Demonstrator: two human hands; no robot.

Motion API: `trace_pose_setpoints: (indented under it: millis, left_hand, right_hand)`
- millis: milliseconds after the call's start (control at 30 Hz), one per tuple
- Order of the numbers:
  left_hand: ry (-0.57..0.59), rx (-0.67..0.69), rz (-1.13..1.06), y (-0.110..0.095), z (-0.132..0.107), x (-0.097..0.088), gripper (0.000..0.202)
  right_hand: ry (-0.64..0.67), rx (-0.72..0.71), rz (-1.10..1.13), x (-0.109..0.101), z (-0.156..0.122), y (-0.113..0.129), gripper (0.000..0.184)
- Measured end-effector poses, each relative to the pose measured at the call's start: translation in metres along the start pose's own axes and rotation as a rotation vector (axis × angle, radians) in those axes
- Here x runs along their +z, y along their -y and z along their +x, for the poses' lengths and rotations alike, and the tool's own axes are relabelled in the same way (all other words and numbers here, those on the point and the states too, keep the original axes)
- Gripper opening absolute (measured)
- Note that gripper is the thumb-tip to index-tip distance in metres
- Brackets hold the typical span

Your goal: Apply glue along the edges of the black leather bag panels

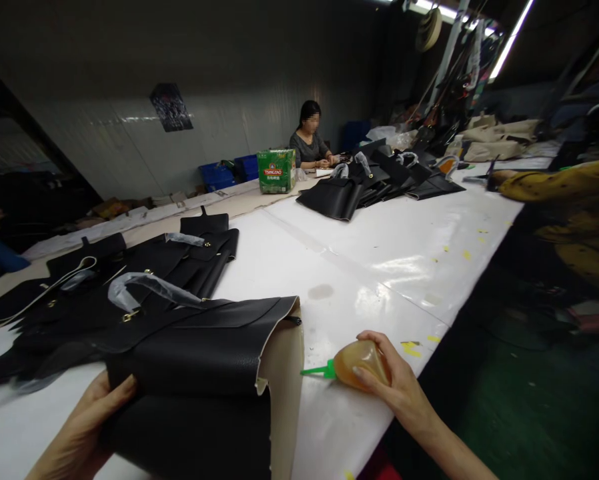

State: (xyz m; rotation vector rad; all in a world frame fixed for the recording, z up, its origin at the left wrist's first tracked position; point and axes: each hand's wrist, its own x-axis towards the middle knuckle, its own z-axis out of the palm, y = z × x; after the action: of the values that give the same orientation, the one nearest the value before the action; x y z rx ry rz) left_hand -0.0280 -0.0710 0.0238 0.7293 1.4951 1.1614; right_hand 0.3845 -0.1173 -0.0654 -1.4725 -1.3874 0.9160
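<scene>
My left hand (92, 417) grips the near side of a black leather bag (194, 373), thumb on top and the other fingers partly hidden. The bag lies tilted on the white table, its raw open edge and pale lining facing right. A clear plastic wrap covers its handle (149, 288). In my right hand (394, 380) is a squeeze bottle (362, 365) of amber liquid, the fingers wrapped round it. The bottle's green nozzle (318, 371) points left, close to the bag's open edge; whether it touches cannot be made out.
More black bags (179, 260) lie piled behind on the left, and another pile (379, 180) sits farther back. A green carton (276, 171) stands on the far side. One person (309, 143) sits there; a yellow sleeve (559, 180) reaches in from the right. Yellow scraps (410, 348) dot the white table (339, 267).
</scene>
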Motion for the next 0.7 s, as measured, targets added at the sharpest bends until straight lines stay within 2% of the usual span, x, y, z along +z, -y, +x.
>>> trace_pose_setpoints:
  millis: [133, 267, 467, 567, 700]
  left_hand:
    - [-0.077, -0.063, -0.018, 0.019, -0.008, -0.018, 0.082]
    - [-0.105, -0.067, -0.045, 0.022, -0.016, -0.023, 0.080]
    - [-0.061, -0.102, -0.020, 0.017, -0.021, -0.024, 0.039]
    - [-0.070, -0.092, -0.046, 0.021, -0.020, -0.025, 0.038]
    - [-0.095, -0.088, -0.072, 0.033, -0.017, -0.032, 0.040]
  right_hand:
    - [-0.011, -0.027, -0.030, 0.002, 0.002, -0.004, 0.042]
    - [0.034, -0.015, -0.005, 0.001, -0.002, -0.001, 0.042]
    - [-0.069, 0.007, 0.067, 0.004, 0.022, 0.009, 0.043]
    - [-0.042, 0.003, 0.020, 0.011, 0.031, 0.005, 0.044]
    - [0.031, 0.026, 0.001, 0.017, 0.017, -0.001, 0.045]
